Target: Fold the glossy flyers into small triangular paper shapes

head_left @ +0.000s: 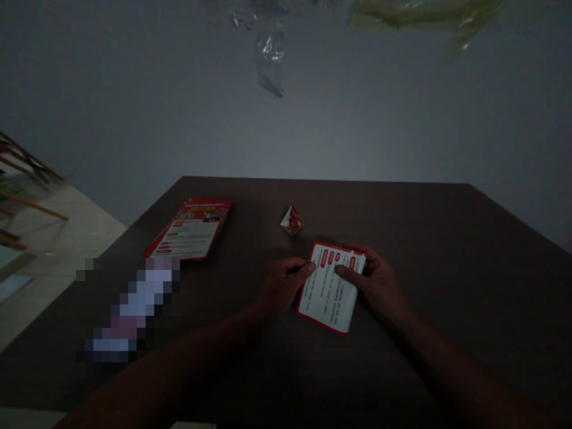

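Note:
Between my two hands is a red-bordered white leaflet (pixel 328 298) with printed lines and red labels, held above the dark table. My left hand (pixel 286 280) pinches its left edge, thumb on top. On the other side, my right hand (pixel 378 277) grips the upper right edge, its thumb lying on the printed face and the other fingers behind. Just beyond the leaflet sits a small folded paper shape (pixel 292 221), red and white with pointed corners.
A stack of red and white leaflets (pixel 192 232) lies at the table's left. Nearer me is a pixelated, blurred-out object (pixel 138 304). The brown table (pixel 402 214) meets a pale wall (pixel 357 119), where clear plastic (pixel 270 59) and yellowish tape (pixel 411 16) hang.

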Demonstrator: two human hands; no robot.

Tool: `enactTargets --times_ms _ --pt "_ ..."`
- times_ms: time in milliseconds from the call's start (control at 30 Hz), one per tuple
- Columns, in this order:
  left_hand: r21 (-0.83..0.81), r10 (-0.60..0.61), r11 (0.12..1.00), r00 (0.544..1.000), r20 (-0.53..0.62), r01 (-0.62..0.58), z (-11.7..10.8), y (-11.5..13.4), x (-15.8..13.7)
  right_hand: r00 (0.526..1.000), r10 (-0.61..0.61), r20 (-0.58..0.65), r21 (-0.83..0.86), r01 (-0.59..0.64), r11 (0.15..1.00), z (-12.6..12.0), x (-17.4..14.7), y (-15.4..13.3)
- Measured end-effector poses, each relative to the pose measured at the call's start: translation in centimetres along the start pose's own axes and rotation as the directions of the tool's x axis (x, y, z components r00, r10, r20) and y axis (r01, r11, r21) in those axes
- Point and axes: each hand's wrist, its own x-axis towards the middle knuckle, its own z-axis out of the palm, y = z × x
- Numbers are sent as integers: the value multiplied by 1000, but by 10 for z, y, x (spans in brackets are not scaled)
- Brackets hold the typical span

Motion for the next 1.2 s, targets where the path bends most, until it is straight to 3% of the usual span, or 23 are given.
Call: enactTargets --times_ms 567,1200 --pt "40 59 997 998 -7 -59 0 -2 5 998 -2 -59 79 7 997 1 6 3" --pt "33 19 999 999 -33 -18 1 -4 10 998 30 -59 60 -26 998 0 6 -1"
